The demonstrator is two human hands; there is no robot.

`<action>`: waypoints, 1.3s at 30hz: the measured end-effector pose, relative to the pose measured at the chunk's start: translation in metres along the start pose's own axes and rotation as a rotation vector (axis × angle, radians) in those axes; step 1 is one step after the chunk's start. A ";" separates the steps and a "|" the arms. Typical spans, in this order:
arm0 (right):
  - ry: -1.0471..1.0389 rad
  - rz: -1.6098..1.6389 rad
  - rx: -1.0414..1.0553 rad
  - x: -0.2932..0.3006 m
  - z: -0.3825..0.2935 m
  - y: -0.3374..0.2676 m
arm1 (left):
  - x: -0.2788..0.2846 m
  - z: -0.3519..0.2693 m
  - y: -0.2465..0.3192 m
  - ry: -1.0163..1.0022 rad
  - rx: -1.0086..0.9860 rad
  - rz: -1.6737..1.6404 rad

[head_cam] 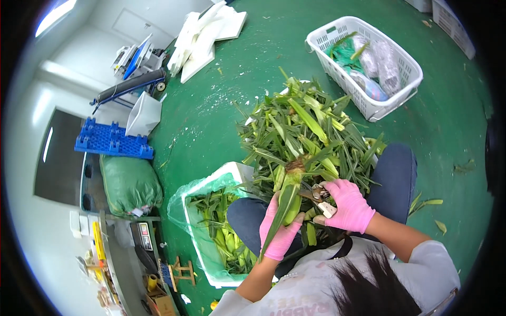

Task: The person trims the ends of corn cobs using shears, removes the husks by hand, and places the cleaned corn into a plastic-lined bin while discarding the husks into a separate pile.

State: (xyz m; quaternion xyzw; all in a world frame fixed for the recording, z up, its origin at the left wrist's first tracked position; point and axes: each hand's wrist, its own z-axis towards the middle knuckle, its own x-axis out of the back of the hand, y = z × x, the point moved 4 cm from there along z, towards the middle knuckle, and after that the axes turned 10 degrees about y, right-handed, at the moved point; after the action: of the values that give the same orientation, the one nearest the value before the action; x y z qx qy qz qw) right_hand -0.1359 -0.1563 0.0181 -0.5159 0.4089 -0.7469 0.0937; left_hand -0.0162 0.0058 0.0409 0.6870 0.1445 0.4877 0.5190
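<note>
My left hand point(280, 233), in a pink glove, grips an ear of corn point(291, 197) in its green husk, with the brown silk end pointing away from me. In my right hand point(350, 205), also gloved in pink, is a pair of pruning shears point(320, 196) with pale handles. Its blades are beside the ear, partly hidden by leaves, so I cannot tell whether they touch it. A large heap of corn leaves and husks point(300, 118) lies just beyond my hands, over a white container whose rim barely shows.
At my left, a white foam box point(193, 245) lined with green film holds husked ears of corn point(229, 241). A white plastic basket point(367, 106) with bags stands at the far right. White foam boards point(205, 39), a blue pallet point(112, 138) and a green sack point(130, 185) lie farther off.
</note>
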 end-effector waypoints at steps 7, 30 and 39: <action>-0.313 0.594 -0.197 -0.008 0.006 0.017 | 0.000 0.000 0.016 0.039 -0.266 0.591; -0.476 1.052 -0.622 -0.006 -0.014 0.016 | 0.030 0.038 0.006 -0.803 0.419 -0.429; -0.345 0.765 -0.226 -0.012 -0.031 0.006 | 0.011 0.048 0.011 -0.413 0.213 -0.435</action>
State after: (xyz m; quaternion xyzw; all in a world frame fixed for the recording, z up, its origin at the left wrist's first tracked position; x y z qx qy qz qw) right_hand -0.1587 -0.1378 0.0012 -0.4514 0.6284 -0.5116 0.3737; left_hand 0.0251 -0.0190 0.0567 0.7749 0.2299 0.1978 0.5545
